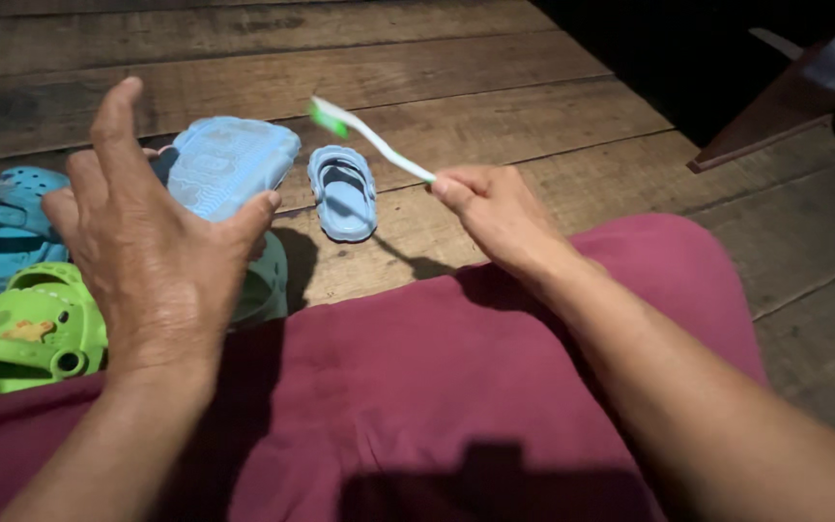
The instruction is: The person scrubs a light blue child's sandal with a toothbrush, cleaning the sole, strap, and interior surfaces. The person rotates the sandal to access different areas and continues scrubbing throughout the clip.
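Note:
My left hand (152, 232) grips a small light-blue clog (229, 164), holding it up with its ridged sole turned toward me. My right hand (500, 217) pinches the handle of a white and green toothbrush (371, 138), whose bristle end points up and left, just right of the held clog. The matching light-blue clog (343, 190) lies on the wooden floor (495, 87) between my two hands.
At the left edge lie green clogs (26, 333) and teal-blue clogs (7, 227); another greenish clog (265, 285) sits under my left hand. My lap in maroon cloth (417, 387) fills the foreground. Dark wooden furniture (775, 106) stands at the upper right.

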